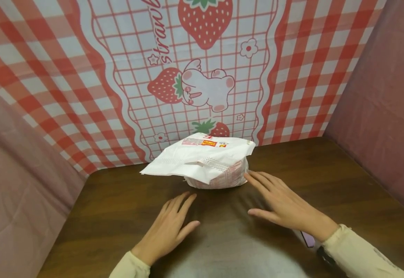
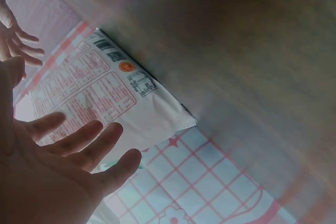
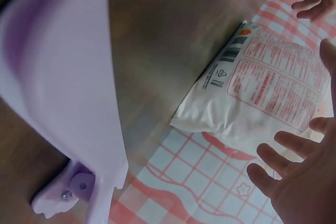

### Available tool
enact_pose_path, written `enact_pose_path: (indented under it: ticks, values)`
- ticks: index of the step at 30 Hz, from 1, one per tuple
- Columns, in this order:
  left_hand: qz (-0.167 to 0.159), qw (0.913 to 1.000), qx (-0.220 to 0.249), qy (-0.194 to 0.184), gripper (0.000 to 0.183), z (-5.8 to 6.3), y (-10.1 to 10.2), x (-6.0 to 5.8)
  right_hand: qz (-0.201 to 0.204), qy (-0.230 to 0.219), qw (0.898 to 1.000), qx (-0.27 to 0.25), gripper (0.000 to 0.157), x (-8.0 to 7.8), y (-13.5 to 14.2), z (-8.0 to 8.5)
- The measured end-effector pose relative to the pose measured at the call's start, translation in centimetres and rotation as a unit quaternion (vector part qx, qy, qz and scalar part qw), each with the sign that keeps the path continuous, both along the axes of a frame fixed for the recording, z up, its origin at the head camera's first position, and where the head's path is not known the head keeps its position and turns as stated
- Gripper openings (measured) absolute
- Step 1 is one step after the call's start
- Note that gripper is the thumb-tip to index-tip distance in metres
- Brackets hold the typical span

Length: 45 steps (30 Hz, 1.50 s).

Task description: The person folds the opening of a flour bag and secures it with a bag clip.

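A white plastic packet (image 1: 202, 158) stands at the back of the table, its flat white flap jutting forward and left. Red print, a barcode and an orange round mark show on the packet's face (image 2: 89, 87) in the left wrist view. My right hand (image 1: 285, 200) is held with fingers extended, the fingertips right at the packet's lower right side in the head view. Short of the packet's front left, my left hand (image 1: 168, 227) has its fingers extended and thumb spread. Neither hand grips anything.
A light purple plastic object (image 3: 63, 66) with a small screwed joint lies by my right wrist, mostly hidden in the head view. The brown wooden table (image 1: 108, 208) meets a strawberry-patterned checked cloth (image 1: 215, 77) behind. Pink curtains (image 1: 375, 96) hang on both sides.
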<state>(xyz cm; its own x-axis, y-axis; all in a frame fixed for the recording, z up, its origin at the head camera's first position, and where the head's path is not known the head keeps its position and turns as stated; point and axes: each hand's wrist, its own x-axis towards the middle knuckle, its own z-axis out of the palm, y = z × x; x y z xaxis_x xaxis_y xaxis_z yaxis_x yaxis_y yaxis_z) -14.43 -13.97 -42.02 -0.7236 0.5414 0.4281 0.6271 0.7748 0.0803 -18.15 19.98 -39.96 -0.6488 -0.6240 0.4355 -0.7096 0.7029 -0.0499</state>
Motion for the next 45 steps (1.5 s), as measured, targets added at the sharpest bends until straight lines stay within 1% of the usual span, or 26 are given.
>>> enact_pose_path:
  ticks: [7,11,17,19,21,24,25,27,30,33,36,39,45]
  values:
    - [-0.014,0.9993,0.014,0.032,0.068,0.2,0.2,-0.9,-0.018,-0.01,1.0,-0.002,0.091,-1.0,-0.1,-0.2]
    - [-0.013,0.9993,0.012,0.033,0.07,0.5,0.3,-1.3,-0.026,-0.008,1.0,-0.001,0.091,-1.5,-0.1,-0.3]
    - [0.005,0.9998,0.009,0.015,0.069,1.4,0.6,-2.1,-0.028,-0.01,1.0,0.004,0.087,-2.2,-0.3,-0.1]
    - [0.009,0.9998,0.016,0.003,0.069,1.6,0.5,-2.4,-0.027,-0.039,0.999,-0.009,0.084,-2.3,-0.4,0.2]
    - [0.011,0.9994,0.032,-0.01,0.069,1.8,0.4,-2.7,-0.023,-0.081,0.996,-0.034,0.08,-2.4,-0.5,0.4]
    - [0.013,0.9978,0.055,-0.036,0.069,2.1,0.3,-3.1,-0.021,-0.148,0.986,-0.078,0.075,-2.5,-0.7,0.8]
    - [0.015,0.9971,0.062,-0.043,0.069,2.1,0.3,-3.2,-0.022,-0.163,0.982,-0.089,0.075,-2.6,-0.7,1.0]
    - [0.014,0.9959,0.07,-0.056,0.07,2.2,0.3,-3.5,-0.021,-0.179,0.978,-0.106,0.075,-2.8,-0.8,1.1]
    - [0.006,0.9927,0.092,-0.078,0.073,2.3,0.6,-4.1,-0.03,-0.194,0.972,-0.127,0.074,-3.3,-1.1,1.3]
    - [-0.012,0.9879,0.122,-0.096,0.077,2.4,0.9,-4.7,-0.039,-0.209,0.966,-0.145,0.073,-3.7,-1.4,1.2]
    - [-0.027,0.9844,0.141,-0.101,0.08,2.4,1.1,-5.3,-0.041,-0.218,0.963,-0.154,0.075,-4.2,-1.5,1.1]
    - [-0.033,0.9837,0.148,-0.097,0.08,2.3,1.1,-5.9,-0.035,-0.217,0.963,-0.159,0.078,-4.5,-1.6,0.8]
    - [-0.026,0.9799,0.168,-0.105,0.081,1.5,1.3,-6.9,-0.026,-0.212,0.964,-0.159,0.081,-5.0,-1.6,0.4]
